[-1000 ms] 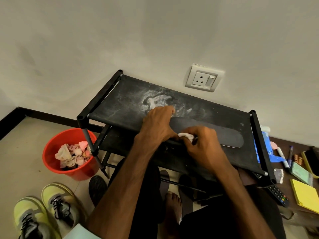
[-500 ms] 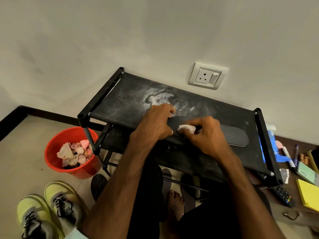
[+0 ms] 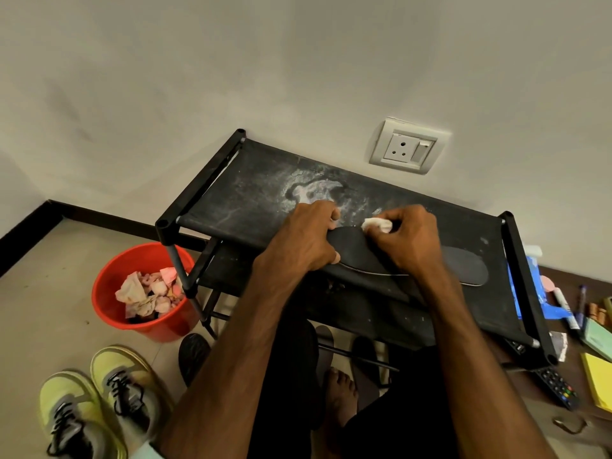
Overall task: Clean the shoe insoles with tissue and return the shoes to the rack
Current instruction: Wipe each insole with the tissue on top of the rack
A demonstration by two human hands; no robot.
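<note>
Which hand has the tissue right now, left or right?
The right hand pinches the white tissue against the insole; the left hand holds no tissue, it only grips the insole on the rack.

I see dim, soft, warm indoor light with a greenish-grey cast; I cannot tell where it comes from. The wall (image 3: 298, 77) is evenly lit and falls darker toward the upper left and the frame corners. Shadows are faint and diffuse, deepest under the rack (image 3: 231, 200) at lower centre. The black insole (image 3: 463, 270) barely separates from the black shelf. The tissue (image 3: 376, 224) is the brightest patch, its detail washed out. Wide-angle distortion bends the skirting (image 3: 26, 236) at the left edge. The yellow shoes (image 3: 122, 385) at lower left look soft.
</note>
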